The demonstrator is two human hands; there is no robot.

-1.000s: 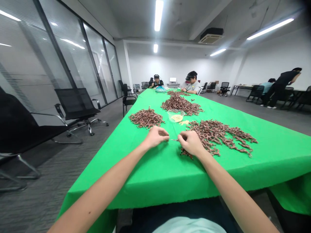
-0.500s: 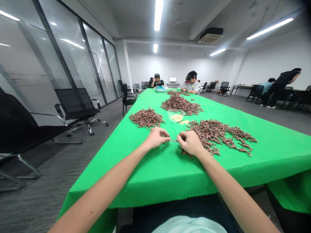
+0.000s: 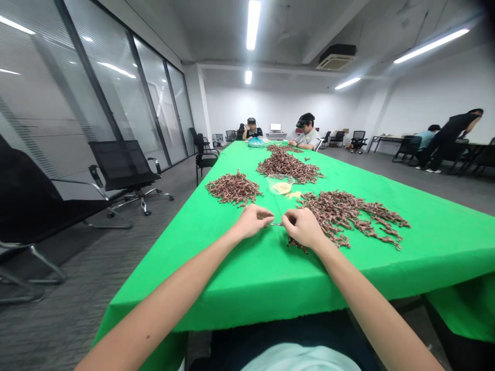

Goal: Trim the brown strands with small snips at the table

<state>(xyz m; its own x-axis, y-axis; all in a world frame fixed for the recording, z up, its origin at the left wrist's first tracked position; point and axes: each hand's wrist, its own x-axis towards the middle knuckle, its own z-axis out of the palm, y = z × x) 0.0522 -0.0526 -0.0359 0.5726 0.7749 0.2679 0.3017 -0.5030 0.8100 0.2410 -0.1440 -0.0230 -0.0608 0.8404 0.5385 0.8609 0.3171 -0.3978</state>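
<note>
My right hand is closed in a pinch on a thin silvery tool, whose tip points left. Facing it, my left hand has thumb and fingers pinched together at the tool's tip; whatever lies between them is too small to make out. Brown, knobbly dried pieces form a loose heap beside and partly under my right hand. Beyond my left hand is a smaller pile of the same brown pieces. A clear plastic bowl with pale bits inside stands past both hands, and some pale bits lie beside it.
A green cloth covers the long table. Farther along are a larger brown heap and a blue plastic bag. Two people sit at the far end, one a co-worker in grey. Black chairs stand left of the table.
My left fingertips have shifted very slightly right. My right hand and the tool stay nearly in place, and the piles look the same.
</note>
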